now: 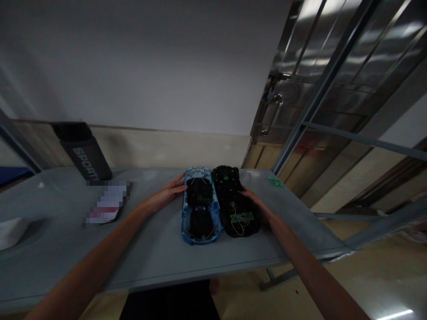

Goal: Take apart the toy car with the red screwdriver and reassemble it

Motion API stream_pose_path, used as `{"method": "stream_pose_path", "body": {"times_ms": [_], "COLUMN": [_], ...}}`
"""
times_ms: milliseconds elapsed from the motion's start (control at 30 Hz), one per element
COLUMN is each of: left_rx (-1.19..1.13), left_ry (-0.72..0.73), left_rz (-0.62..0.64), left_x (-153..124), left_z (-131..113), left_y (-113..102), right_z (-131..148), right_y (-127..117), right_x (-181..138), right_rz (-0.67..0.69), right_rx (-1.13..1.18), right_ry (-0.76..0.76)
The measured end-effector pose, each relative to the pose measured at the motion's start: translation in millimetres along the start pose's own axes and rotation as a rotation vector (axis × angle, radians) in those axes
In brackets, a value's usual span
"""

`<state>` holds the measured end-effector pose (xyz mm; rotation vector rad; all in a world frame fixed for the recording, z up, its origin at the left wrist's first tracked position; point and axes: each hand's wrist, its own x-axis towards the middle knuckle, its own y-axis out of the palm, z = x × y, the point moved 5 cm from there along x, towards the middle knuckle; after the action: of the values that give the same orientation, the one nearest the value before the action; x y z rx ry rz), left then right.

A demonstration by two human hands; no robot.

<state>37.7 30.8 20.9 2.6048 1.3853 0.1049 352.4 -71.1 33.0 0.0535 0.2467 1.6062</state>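
Two halves of a toy car lie side by side on the grey table [160,258]. The blue body shell [200,206] lies upside down on the left, its dark inside showing. The black chassis [236,202] lies on the right, with a green circuit board [242,217] and yellow wires exposed. My left hand [166,194] rests flat on the table, fingers stretched out, touching the shell's left side. My right hand [256,203] lies against the chassis's right edge, its fingers curved along it.
A dark bottle [85,153] marked SPORT stands at the back left. A blurred-out packet [107,204] lies in front of it, and a white object [11,231] at the far left. A small green piece [275,182] sits near the table's right corner. A metal door [320,89] is at right.
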Motion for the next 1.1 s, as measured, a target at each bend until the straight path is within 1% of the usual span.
{"method": "stream_pose_path", "body": {"times_ms": [233,400,600,800,967,1100], "left_rx": [-0.029,-0.014,0.031,0.033,0.027,0.036], "left_ry": [0.019,-0.007,-0.016,0.003,0.024,0.001], "left_rz": [-0.081,-0.115,-0.110,-0.113,-0.087,-0.109], "left_x": [4.5,7.3,6.1,11.5,11.4,8.5], "left_z": [5.6,6.7,5.1,10.0,9.2,7.5], "left_y": [-3.2,-1.7,-2.8,-6.8,-6.5,-6.2], "right_z": [-1.8,-2.1,-2.5,-2.0,-3.1,-5.8], "right_y": [-3.5,-5.0,-5.8,-5.6,-7.0,-8.4], "right_x": [0.4,0.7,1.7,0.7,2.6,3.7], "right_rz": [-0.014,-0.011,-0.024,-0.025,-0.013,0.003], "right_rx": [-0.019,-0.025,-0.017,-0.021,-0.034,-0.020], "right_ry": [0.005,0.004,0.006,0.011,0.004,0.023]}}
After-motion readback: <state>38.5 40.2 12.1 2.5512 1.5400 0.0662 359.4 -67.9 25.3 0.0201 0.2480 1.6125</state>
